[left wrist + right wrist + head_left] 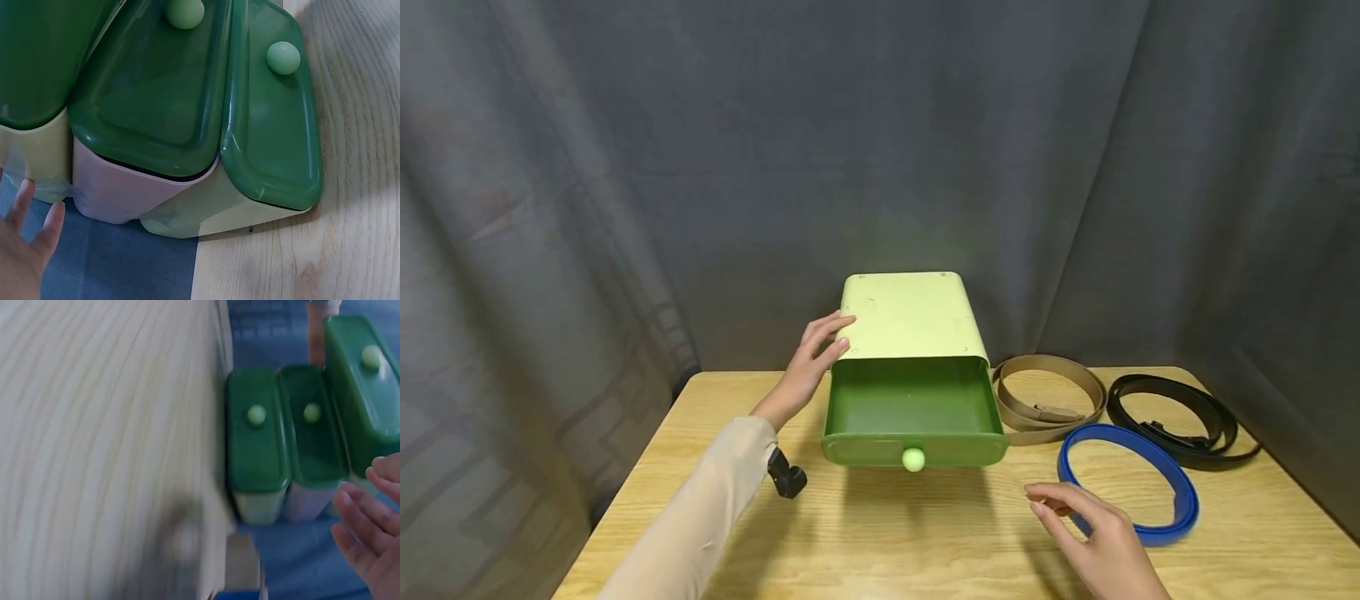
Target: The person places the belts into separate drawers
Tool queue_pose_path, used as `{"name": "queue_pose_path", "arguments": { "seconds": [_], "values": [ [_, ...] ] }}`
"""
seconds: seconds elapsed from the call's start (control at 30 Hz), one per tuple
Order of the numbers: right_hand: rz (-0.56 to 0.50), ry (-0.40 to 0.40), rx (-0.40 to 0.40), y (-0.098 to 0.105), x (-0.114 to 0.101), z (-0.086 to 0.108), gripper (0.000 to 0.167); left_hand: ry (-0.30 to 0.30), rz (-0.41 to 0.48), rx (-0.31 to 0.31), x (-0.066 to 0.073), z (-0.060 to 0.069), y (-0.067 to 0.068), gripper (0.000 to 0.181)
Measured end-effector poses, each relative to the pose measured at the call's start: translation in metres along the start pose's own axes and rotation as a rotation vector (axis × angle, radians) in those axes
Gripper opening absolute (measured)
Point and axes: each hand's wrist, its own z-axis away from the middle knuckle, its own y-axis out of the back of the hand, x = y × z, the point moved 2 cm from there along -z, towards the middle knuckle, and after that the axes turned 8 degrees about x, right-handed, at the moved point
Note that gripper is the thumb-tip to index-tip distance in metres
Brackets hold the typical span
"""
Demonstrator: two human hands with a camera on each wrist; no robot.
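A small drawer cabinet (913,312) with a pale yellow top stands towards the back of the table. Its top drawer (913,450), green with a round light-green knob, is pulled out, and its visible inside holds nothing. Below it, the left wrist view shows a middle drawer (150,94) and a bottom drawer (272,125), both pushed in. My left hand (808,362) rests with extended fingers against the cabinet's upper left edge. In front of the cabinet, to the right, my right hand (1097,533) hovers with loosely bent fingers and holds nothing. Behind it lies a coiled blue belt (1183,500).
A coiled brown belt (1093,383) lies beside the cabinet's right side. Further right is a coiled black belt (1213,408). A dark grey curtain (880,150) hangs behind the wooden table (925,550).
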Motion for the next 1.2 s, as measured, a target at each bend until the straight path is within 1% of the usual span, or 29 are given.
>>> {"name": "queue_pose_path", "arguments": {
  "seconds": [0.1, 0.23, 0.3, 0.4, 0.47, 0.6, 0.67, 0.77, 0.9, 0.97, 1.1, 1.2],
  "values": [
    [0.027, -0.05, -0.038, 0.006, 0.012, -0.003, 0.026, -0.007, -0.009, 0.01, -0.001, 0.0, 0.001, 0.046],
    [0.068, -0.101, -0.077, 0.012, 0.025, -0.008, 0.022, -0.019, -0.014, 0.014, 0.0, 0.001, 0.005, 0.046],
    [0.079, -0.154, -0.104, 0.013, 0.031, -0.01, 0.024, -0.019, -0.014, 0.01, 0.001, 0.001, 0.007, 0.046],
    [0.079, -0.249, -0.147, 0.014, 0.04, -0.009, 0.032, -0.009, -0.022, 0.012, 0.0, 0.002, 0.01, 0.044],
    [0.09, -0.285, -0.172, 0.016, 0.048, -0.008, 0.038, -0.001, -0.026, 0.013, -0.001, 0.002, 0.011, 0.044],
    [0.15, -0.279, -0.199, 0.022, 0.065, -0.006, 0.046, 0.005, -0.026, -0.003, -0.002, 0.002, 0.007, 0.045],
    [0.157, -0.28, -0.218, 0.026, 0.073, -0.007, 0.05, 0.005, -0.021, -0.011, -0.002, 0.001, 0.004, 0.045],
    [0.142, -0.308, -0.257, 0.028, 0.083, -0.008, 0.056, 0.007, -0.016, -0.008, -0.001, -0.001, 0.001, 0.045],
    [0.111, -0.364, -0.304, 0.027, 0.093, -0.011, 0.062, 0.014, -0.014, -0.006, 0.0, -0.001, 0.001, 0.046],
    [0.101, -0.389, -0.332, 0.024, 0.098, -0.013, 0.066, 0.023, -0.015, -0.007, 0.002, 0.0, 0.001, 0.047],
    [0.109, -0.442, -0.42, 0.019, 0.107, -0.016, 0.075, 0.039, -0.019, -0.024, 0.021, 0.008, 0.0, 0.048],
    [0.131, -0.466, -0.483, 0.015, 0.112, -0.016, 0.083, 0.032, -0.014, -0.032, 0.034, 0.014, -0.002, 0.047]
  ]
}}
